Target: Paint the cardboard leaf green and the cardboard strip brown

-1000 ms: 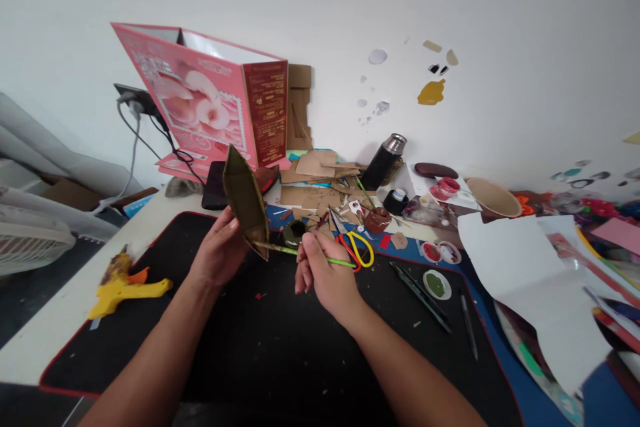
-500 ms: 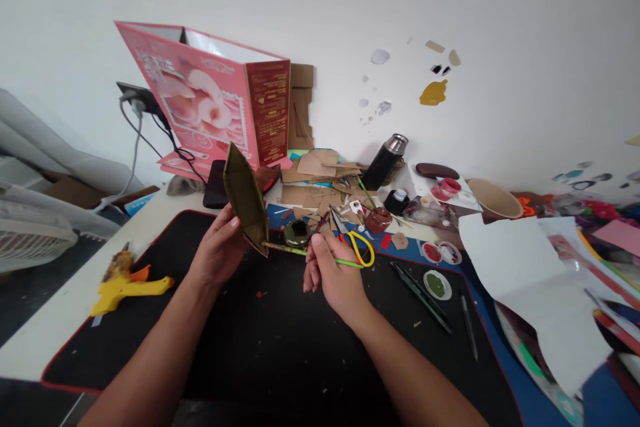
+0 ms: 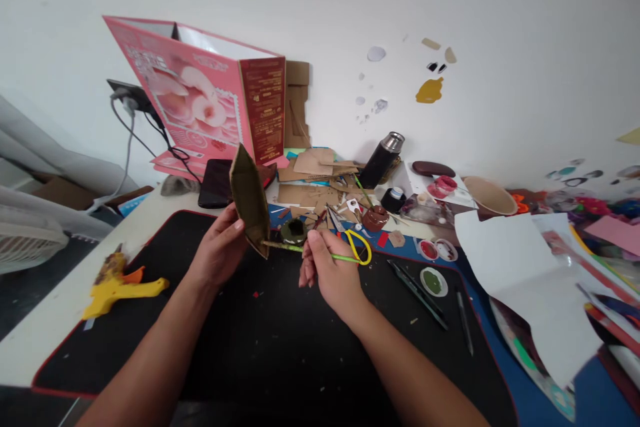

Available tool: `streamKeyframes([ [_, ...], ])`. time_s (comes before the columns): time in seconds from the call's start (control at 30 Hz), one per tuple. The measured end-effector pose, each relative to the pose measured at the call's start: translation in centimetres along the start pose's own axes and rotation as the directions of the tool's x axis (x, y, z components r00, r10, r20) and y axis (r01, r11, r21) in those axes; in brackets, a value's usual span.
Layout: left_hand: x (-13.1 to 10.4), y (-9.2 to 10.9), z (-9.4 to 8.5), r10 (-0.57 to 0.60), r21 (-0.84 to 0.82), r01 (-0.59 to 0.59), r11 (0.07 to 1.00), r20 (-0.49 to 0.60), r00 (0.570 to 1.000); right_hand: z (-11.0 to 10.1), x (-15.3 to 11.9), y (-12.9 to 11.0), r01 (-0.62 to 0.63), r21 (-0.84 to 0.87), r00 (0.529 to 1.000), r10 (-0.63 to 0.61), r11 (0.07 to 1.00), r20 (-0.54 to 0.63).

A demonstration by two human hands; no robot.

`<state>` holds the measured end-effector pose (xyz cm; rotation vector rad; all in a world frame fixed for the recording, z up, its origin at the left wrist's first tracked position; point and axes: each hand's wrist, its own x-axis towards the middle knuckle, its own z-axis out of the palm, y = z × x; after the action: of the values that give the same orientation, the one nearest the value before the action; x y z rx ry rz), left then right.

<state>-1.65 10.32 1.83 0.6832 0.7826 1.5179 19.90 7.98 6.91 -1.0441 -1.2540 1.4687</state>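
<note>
My left hand [image 3: 223, 248] holds a dark olive-green, boat-shaped cardboard piece [image 3: 250, 203] upright by its edge, its hollow side turned to the right. In my right hand [image 3: 333, 267] is a thin green paintbrush [image 3: 287, 247], gripped between thumb and fingers. The brush tip touches the lower end of the cardboard piece. Just behind the brush sits a round pot of dark green paint [image 3: 294, 231]. Scissors with yellow handles [image 3: 359, 248] lie behind my right hand.
A yellow glue gun [image 3: 117, 285] lies at left on the black mat [image 3: 280, 353]. Pens [image 3: 417, 293] and a lid of green paint [image 3: 433, 282] lie at right. Behind stand a pink box [image 3: 200, 100], cardboard scraps [image 3: 310, 193] and a black flask [image 3: 383, 160].
The cardboard piece is turned slightly and sits a little more upright in my left hand. The whole view has shifted slightly; the brush still touches the piece's lower end.
</note>
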Motion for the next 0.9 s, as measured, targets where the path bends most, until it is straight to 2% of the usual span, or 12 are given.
streamKeyframes([
  [0.13, -0.12, -0.22, 0.08, -0.018, 0.029, 0.018, 0.999, 0.012, 1.0, 0.5, 0.24, 0.09, 0.02, 0.01, 1.0, -0.019, 1.0, -0.022],
  [0.33, 0.01, 0.1, -0.17, 0.014, 0.028, -0.014, 1.0, -0.021, 1.0, 0.17, -0.41, 0.58, -0.003, -0.011, 0.997, 0.004, 1.0, 0.073],
  [0.5, -0.06, -0.07, 0.35, 0.012, 0.022, -0.012, 1.0, -0.001, 1.0, 0.03, 0.02, 0.07, 0.036, -0.029, 0.999, -0.036, 0.999, 0.006],
  [0.6, -0.11, -0.15, 0.33, 0.002, 0.02, -0.002, 1.0, 0.017, 1.0, 0.31, 0.05, 0.25, 0.064, -0.033, 0.998, -0.063, 0.997, 0.017],
  [0.73, 0.03, -0.09, -0.17, 0.028, -0.001, -0.028, 1.0, -0.012, 1.0, 0.09, -0.44, 0.88, 0.045, -0.047, 0.997, -0.041, 0.998, 0.071],
  [0.9, 0.13, -0.12, -0.1, 0.029, 0.0, -0.029, 1.0, -0.013, 0.999, -0.17, -0.31, 0.36, 0.042, -0.052, 0.999, -0.041, 0.998, 0.025],
])
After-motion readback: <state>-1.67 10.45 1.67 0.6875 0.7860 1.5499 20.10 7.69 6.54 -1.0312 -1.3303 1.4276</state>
